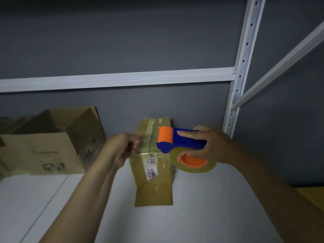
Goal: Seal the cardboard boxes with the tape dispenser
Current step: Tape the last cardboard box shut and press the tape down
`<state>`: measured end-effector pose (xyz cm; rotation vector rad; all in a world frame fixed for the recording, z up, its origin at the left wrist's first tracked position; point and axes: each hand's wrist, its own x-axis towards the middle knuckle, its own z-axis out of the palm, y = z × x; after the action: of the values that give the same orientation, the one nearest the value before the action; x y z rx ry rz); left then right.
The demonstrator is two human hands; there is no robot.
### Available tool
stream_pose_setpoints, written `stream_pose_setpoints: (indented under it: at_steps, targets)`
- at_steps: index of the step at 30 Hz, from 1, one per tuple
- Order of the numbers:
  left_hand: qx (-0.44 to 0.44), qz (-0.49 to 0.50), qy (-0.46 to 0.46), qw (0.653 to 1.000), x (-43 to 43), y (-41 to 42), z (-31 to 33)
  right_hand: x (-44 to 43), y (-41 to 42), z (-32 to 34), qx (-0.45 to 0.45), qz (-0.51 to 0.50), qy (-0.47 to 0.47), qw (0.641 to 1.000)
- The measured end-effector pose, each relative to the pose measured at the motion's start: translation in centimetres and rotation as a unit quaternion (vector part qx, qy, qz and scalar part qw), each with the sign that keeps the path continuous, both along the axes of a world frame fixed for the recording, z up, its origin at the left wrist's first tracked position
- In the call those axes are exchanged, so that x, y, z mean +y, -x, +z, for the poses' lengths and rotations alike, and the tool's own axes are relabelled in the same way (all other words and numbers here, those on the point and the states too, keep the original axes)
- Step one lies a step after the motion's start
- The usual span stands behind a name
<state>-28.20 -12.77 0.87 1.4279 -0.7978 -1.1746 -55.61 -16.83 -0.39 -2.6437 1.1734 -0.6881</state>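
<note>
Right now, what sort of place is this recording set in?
Probably a storeroom or packing area: white slotted metal shelving against a grey wall, an open cardboard box and a taped box on a white surface, and a tape dispenser in use.

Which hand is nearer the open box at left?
Left. The left hand, pinching the tape end, is just right of the open box; the right hand grips the tape dispenser farther right.

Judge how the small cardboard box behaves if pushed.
The small cardboard box looks light and may slide on the smooth white surface. Apparently unsteadied, it could shift: left hand pinches tape, right hand grips the tape dispenser.
</note>
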Motion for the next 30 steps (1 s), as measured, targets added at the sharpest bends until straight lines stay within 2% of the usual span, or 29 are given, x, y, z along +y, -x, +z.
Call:
stream_pose_setpoints:
  at_steps: [2,6,10,14,19,21,23,25,26,27,28,30]
  targets:
    - [-0.017,0.036,0.005,0.999,0.2,-2.5,-0.3,0.1,0.2,0.1,0.033,-0.027,0.020,0.999]
    - [-0.051,0.010,-0.031,0.998,0.4,-4.9,-2.3,0.4,-0.6,0.3,0.082,-0.042,0.005,0.996]
    - [-0.017,0.003,-0.044,0.999,-0.6,-6.2,-3.9,0.7,-2.1,0.7,0.127,-0.047,0.014,0.991]
    - [-0.027,-0.027,-0.060,0.997,-1.1,-6.6,-5.7,0.9,-2.9,1.4,0.164,-0.068,0.011,0.984]
    - [0.019,-0.053,-0.079,0.995,-0.6,-5.8,-7.7,1.0,-3.5,1.6,0.219,-0.081,0.010,0.972]
    - [-0.056,-0.081,-0.086,0.991,-0.5,-5.7,-8.7,1.2,-3.4,1.5,0.220,-0.081,0.017,0.972]
    - [-0.179,-0.063,-0.063,0.980,-0.3,-5.5,-10.0,1.3,-3.3,1.3,0.211,-0.084,0.009,0.974]
    - [-0.274,0.026,0.055,0.960,0.2,-5.2,-10.0,1.4,-3.5,1.2,0.210,-0.091,0.004,0.973]
    - [-0.299,0.037,0.144,0.943,0.6,-4.8,-9.5,1.5,-3.7,1.1,0.212,-0.094,0.004,0.973]
    - [-0.336,0.006,0.215,0.917,0.8,-4.4,-8.9,1.5,-3.9,1.1,0.211,-0.095,0.003,0.973]
    - [-0.403,-0.059,0.251,0.878,0.8,-4.0,-8.5,1.6,-4.0,1.1,0.205,-0.096,0.001,0.974]
    - [-0.585,-0.172,0.235,0.757,-0.1,-3.3,-8.7,1.8,-4.2,1.2,0.198,-0.098,-0.004,0.975]
